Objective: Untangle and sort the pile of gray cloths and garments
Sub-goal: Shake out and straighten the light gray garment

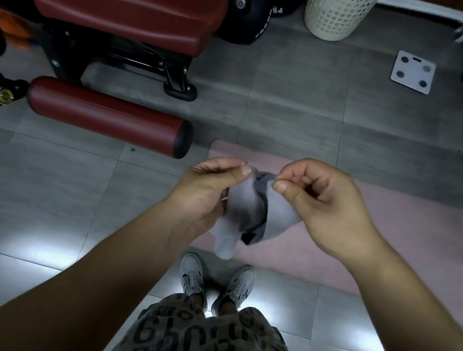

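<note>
Watch the danger: the darker inner piece [254, 229] sits loose in the fold of the light gray cloth [237, 207]. If the two edges part fast, it could slip out and drop toward the shoes [217, 281]. A hard tug might also tighten any snag inside. The left hand [209, 190] pinches the cloth's left top edge between thumb and forefinger, and the right hand [321, 203] pinches the right top edge likewise, fingers curled. The bundle hangs between them, above the near edge of the pink mat [399, 236]. Far back stands a white basket [337, 8].
</note>
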A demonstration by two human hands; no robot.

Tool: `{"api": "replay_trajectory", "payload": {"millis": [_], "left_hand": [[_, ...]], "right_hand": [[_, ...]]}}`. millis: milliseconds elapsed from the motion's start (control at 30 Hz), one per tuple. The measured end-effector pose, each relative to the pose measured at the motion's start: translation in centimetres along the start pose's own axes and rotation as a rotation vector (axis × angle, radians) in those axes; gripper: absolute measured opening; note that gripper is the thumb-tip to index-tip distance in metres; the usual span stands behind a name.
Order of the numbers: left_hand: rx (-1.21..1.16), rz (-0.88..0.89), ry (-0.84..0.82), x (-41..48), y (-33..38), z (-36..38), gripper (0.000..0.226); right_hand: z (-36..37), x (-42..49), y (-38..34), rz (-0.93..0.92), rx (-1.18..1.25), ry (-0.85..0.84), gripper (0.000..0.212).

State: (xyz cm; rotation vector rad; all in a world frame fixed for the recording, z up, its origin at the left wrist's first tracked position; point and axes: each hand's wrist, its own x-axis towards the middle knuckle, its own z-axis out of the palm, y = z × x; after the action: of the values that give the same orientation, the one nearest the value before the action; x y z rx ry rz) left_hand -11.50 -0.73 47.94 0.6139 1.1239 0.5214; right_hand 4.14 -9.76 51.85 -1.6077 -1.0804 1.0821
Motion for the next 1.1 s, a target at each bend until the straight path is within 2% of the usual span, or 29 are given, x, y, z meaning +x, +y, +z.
{"api": "replay_trajectory", "payload": {"millis": [67,200,300,433,533,767,867,967,1033,1100], "left_hand": [[-0.026,0.023,0.005,-0.4,-0.3,0.2,0.025],[0.004,0.093,-0.039,-0.9,-1.0,0.6,0.005],[0.047,0.11,-0.06,-1.3,-1.5,1.1,0.015],[-0.03,0.086,-0.123,-1.9,-1.5,1.1,0.011],[-0.074,0.083,-0.145,-2.0,-1.7,1.1,0.03],[-0.137,0.044,-0.171,-2.2,-2.2,1.1,0.045],[-0.087,0.07,-0.153,-2.2,-2.1,1.4,0.047],[-0.004,0.099,-0.146,-1.8,-1.5,1.4,0.032],[0.087,0.137,-0.152,-1.4,-0.7,1.1,0.017],[0.189,0.19,-0.172,-0.9,0.3,0.7,0.017]], "right_hand": [[0.5,0.0,0.1,0.035,0.077,0.016,0.02],[1.4,-0.1,0.0,0.069,0.178,0.024,0.017],[1.8,0.1,0.2,0.062,0.205,0.084,0.014],[2.0,0.6,0.4,0.063,0.172,0.192,0.012],[1.6,0.8,0.5,0.127,0.219,0.199,0.013],[1.2,1.3,0.9,0.191,0.262,0.242,0.012],[1.4,1.2,1.1,0.213,0.236,0.221,0.015],[1.0,1.3,1.4,0.225,0.148,0.175,0.029],[0.3,1.4,1.4,0.216,0.07,0.055,0.038],[-0.6,1.6,1.4,0.216,-0.02,-0.094,0.037]]}}
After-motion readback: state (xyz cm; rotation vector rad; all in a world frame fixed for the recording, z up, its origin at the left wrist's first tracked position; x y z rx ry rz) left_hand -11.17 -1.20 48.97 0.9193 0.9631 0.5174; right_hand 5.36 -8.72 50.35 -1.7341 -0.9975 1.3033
